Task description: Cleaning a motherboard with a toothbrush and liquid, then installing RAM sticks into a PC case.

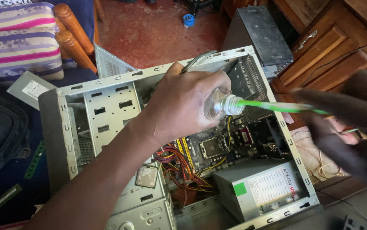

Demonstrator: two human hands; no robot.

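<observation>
My left hand [183,106] is wrapped tight around a small clear bottle [221,104], held sideways above the open computer case [106,106], its threaded neck pointing right; my right hand [341,123] is blurred, fingers pinched narrow on a green stick [273,106] whose tip sits in the bottle's mouth. Below lie the motherboard [213,147] and grey power supply [260,187].

The left hand [183,104] grips a small clear bottle [219,104], neck pointing toward the right hand [354,127], which is blurred and seems to hold a thin green stick [277,106] whose tip enters the bottle's mouth. Beneath both hands lies an open computer case [106,106], with its motherboard [213,147] under the left hand and a grey power supply [260,187] below the stick.
</observation>
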